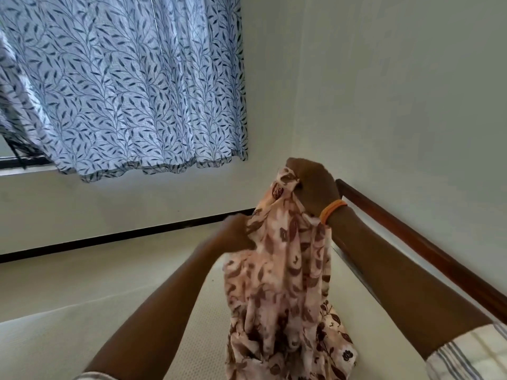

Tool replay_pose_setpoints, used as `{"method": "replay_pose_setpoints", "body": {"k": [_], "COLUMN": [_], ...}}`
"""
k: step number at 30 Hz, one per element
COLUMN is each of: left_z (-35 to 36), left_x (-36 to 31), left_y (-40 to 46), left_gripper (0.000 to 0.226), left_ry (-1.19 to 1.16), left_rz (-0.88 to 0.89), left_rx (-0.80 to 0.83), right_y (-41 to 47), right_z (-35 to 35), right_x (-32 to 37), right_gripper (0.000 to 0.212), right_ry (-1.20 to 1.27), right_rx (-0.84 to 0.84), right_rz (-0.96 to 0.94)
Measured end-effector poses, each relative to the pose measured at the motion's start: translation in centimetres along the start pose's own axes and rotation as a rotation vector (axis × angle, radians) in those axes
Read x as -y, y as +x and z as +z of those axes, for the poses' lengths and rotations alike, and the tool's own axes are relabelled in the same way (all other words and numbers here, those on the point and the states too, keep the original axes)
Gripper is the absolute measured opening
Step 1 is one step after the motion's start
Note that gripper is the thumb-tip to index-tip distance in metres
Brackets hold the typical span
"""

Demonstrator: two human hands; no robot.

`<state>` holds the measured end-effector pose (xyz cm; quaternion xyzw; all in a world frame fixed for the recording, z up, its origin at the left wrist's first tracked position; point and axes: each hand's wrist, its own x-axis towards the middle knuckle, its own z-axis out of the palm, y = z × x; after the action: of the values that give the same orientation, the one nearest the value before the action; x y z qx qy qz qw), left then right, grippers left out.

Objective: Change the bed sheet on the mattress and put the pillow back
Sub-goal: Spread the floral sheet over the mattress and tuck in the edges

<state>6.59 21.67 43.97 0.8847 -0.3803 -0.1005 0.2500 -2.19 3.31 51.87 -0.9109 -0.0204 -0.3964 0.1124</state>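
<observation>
Up-left of the hands, a leaf-patterned curtain [123, 86] is hung. The floral bed sheet [279, 283] is gripped by the blurred left hand [237, 233] and, higher, by the right hand [315, 187], above the bare mattress [68, 311]. No writing is legible.

Floral bed sheet [277, 283], peach with brown leaf print, hanging bunched and crumpled above bare cream mattress [82, 338]; top end lifted high, lower folds trailing down onto mattress near wooden bed rail side.
</observation>
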Motion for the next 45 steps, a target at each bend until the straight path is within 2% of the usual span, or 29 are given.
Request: {"method": "replay_pose_setpoints", "body": {"k": [2,4,6,8,9,11,13,14,15,16,18,20,23,24,27,31,32,34,36,39,40,42,44,45], "left_z": [3.0,4.9,5.2,4.4,3.7,2.2,2.1,2.5,3.1,3.7,4.1,3.5,3.3,3.7,5.2,4.5,3.7,2.0,0.2,-2.7,-3.5,-4.9,-5.5,-5.6], "left_x": [2.4,5.1,7.6,8.9,8.9,7.3,4.5,2.8,1.3,0.1,-1.0,-0.7,1.3,2.1,3.5,1.4,0.2,-2.0,-4.1,-7.0,-7.7,-8.4,-8.0,-7.5], "left_y": [-0.7,-1.6,-2.3,-2.5,-2.5,-2.5,-1.7,-1.3,-0.8,-0.3,0.6,1.0,1.2,1.2,0.9,0.7,0.8,1.0,1.3,2.0,2.3,2.8,2.7,2.4], "left_gripper": [0.011,0.022,0.028,0.031,0.028,0.024,0.069,0.092,0.104,0.104,0.085,0.061,0.02,0.016,0.027,0.029,0.029,0.027,0.029,0.029,0.028,0.023,0.022,0.026], "left_ry": [-0.029,-0.083,-0.363,-0.7,-0.765,-0.751,-0.621,-0.543,-0.492,-0.492,-0.64,-0.727,-0.553,-0.516,-0.623,-0.837,-0.883,-0.868,-0.797,-0.666,-0.621,-0.527,-0.447,-0.404], "left_rz": [-0.168,-0.357,-0.479,-0.455,-0.389,-0.241,-0.172,-0.15,-0.087,0.002,0.157,0.164,0.079,0.023,-0.087,-0.126,-0.123,-0.033,0.083,0.172,0.19,0.204,0.166,0.14], "left_rx": [-0.127,-0.306,-0.386,-0.385,-0.364,-0.262,-0.104,-0.08,-0.089,-0.123,-0.173,-0.133,-0.005,0.007,-0.043,-0.192,-0.24,-0.314,-0.382,-0.459,-0.455,-0.425,-0.367,-0.323], "right_y": [0.4,0.9,1.0,0.8,0.6,0.4,0.7,0.9,1.2,1.4,1.6,1.4,0.8,0.5,-0.2,-0.6,-0.5,-0.5,-1.1,-2.4,-2.4,-1.9,-1.2,-0.9], "right_z": [-0.6,-1.3,-1.6,-1.2,-0.9,-0.4,-0.3,-0.1,-0.1,0.0,-0.1,-0.6,-1.5,-1.7,-2.1,-2.1,-1.9,-1.4,-0.9,0.1,0.2,0.6,0.2,0.0], "right_x": [-0.8,-1.8,-3.2,-4.8,-5.0,-4.1,-1.9,-0.8,0.1,0.7,1.3,1.0,-1.3,-2.1,-3.4,-3.8,-4.0,-3.7,-2.4,0.5,1.3,1.7,1.5,0.9], "right_gripper": [0.011,0.022,0.024,0.025,0.025,0.023,0.03,0.033,0.034,0.032,0.024,0.023,0.049,0.052,0.044,0.022,0.016,0.018,0.024,0.022,0.021,0.022,0.02,0.024], "right_ry": [0.008,0.189,0.276,0.309,0.353,0.549,0.809,0.886,0.915,0.922,0.921,0.915,0.977,1.002,1.107,1.014,0.937,0.762,0.766,1.043,0.999,0.75,0.449,0.377], "right_rx": [-0.143,-0.357,-0.497,-0.528,-0.513,-0.465,-0.386,-0.309,-0.219,-0.143,-0.05,-0.018,-0.046,-0.065,-0.158,-0.126,-0.099,-0.05,0.02,0.269,0.355,0.446,0.371,0.299], "right_rz": [0.091,0.302,0.533,0.725,0.766,0.733,0.656,0.615,0.576,0.536,0.446,0.412,0.48,0.524,0.629,0.68,0.699,0.786,0.823,0.602,0.476,0.279,0.167,0.144]}}
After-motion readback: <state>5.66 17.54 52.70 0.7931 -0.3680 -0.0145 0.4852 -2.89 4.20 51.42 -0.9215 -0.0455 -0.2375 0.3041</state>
